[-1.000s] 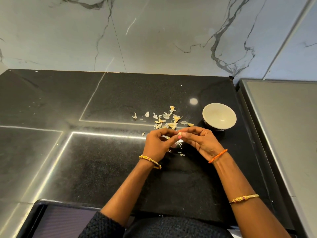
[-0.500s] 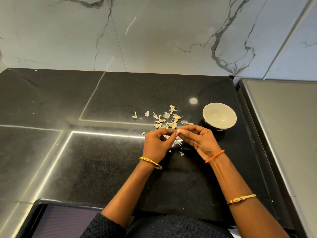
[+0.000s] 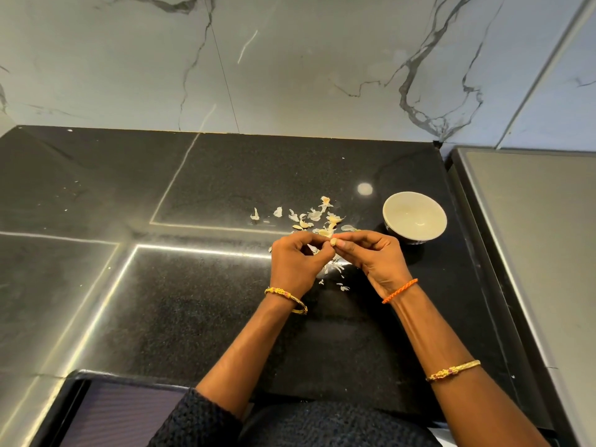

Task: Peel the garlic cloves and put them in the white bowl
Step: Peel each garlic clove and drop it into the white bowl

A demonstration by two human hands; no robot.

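A small pale garlic clove (image 3: 333, 242) is pinched between the fingertips of both hands above the black counter. My left hand (image 3: 295, 264) holds it from the left with curled fingers, and my right hand (image 3: 374, 258) pinches it from the right. The white bowl (image 3: 414, 217) stands just right of and beyond my right hand; its inside looks bare. Loose garlic skins and a few cloves (image 3: 317, 219) lie scattered just beyond the hands, with thin white skin flakes (image 3: 335, 272) on the counter under and between the hands.
The black speckled counter (image 3: 193, 301) runs left and toward me. A marble wall (image 3: 290, 59) rises at the back. A grey metal surface (image 3: 532, 237) borders the counter on the right, close to the bowl.
Both hands have drifted slightly away from me toward the pile of skins, still working the same clove between the fingertips. The bowl and the skins have not moved.
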